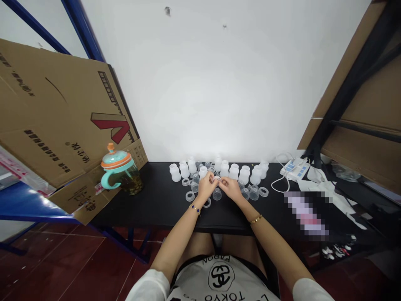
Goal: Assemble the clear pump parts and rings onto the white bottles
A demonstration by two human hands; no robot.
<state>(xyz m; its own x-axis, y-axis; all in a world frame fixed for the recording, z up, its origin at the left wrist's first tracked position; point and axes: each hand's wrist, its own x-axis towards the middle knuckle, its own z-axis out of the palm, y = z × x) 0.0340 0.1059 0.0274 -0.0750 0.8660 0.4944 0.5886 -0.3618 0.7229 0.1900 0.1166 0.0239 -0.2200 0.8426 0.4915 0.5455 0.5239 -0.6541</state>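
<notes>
Translucent ring [216, 178] is sitting between both hands, just in front of the white bottle row [234, 172], on the seated person's side of it. Left hand [206, 186] is pinching the ring in its fingertips, right hand [231, 188] is gripping its right edge; fingers are hiding most of it, so I can't tell its tilt. Clear cup [217, 194] is resting right below the hands, also in front of the row; can't tell whether ring and cup are touching. Loose ring [187, 196] is lying in front of the row's left part, second ring [265, 192] in front of its right end. Teal-lidded jug [125, 177] is standing well left of the row, power strip [293, 169] is lying right of it. Black table [156, 209] is carrying the lot.
</notes>
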